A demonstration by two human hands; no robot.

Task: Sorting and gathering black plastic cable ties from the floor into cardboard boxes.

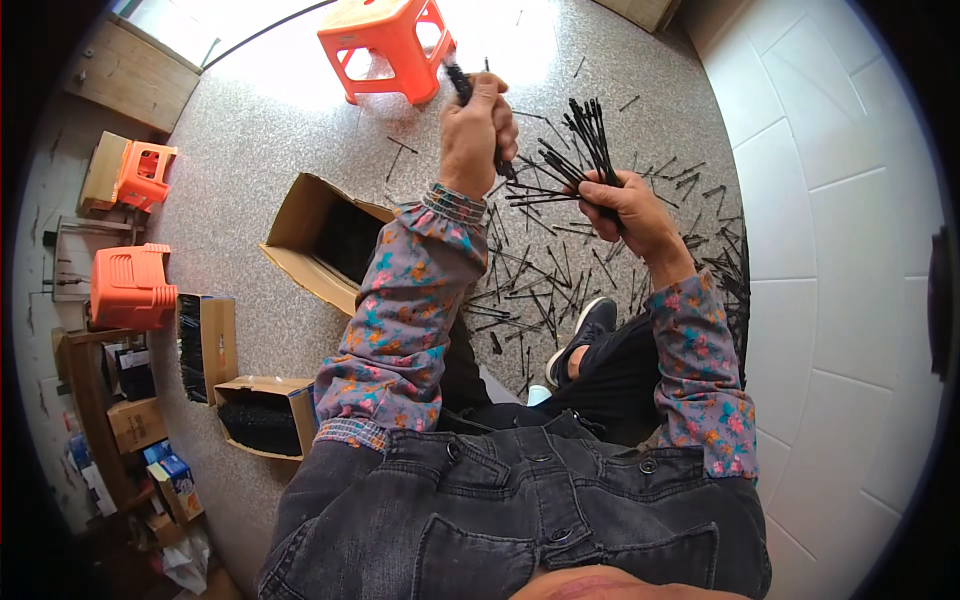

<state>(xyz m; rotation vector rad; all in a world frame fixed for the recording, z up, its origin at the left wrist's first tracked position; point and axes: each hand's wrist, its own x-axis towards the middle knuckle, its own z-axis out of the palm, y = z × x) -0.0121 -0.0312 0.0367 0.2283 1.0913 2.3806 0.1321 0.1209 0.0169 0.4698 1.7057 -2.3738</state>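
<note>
My left hand is raised beyond the open cardboard box, its fingers wrapped round a bundle of thin black sticks. Ends of that bundle stick out above and below the fist. To the right, my right hand grips a fanned bunch of similar black sticks, their slightly thicker tips pointing up and to the left. The two hands are apart, though some sticks from the right bunch reach close to the left fist. Many loose black sticks lie scattered on the floor below both hands.
An open cardboard box lies left of my left forearm. Two smaller boxes hold black contents. Orange stools stand ahead and at the left. A white tiled wall runs along the right.
</note>
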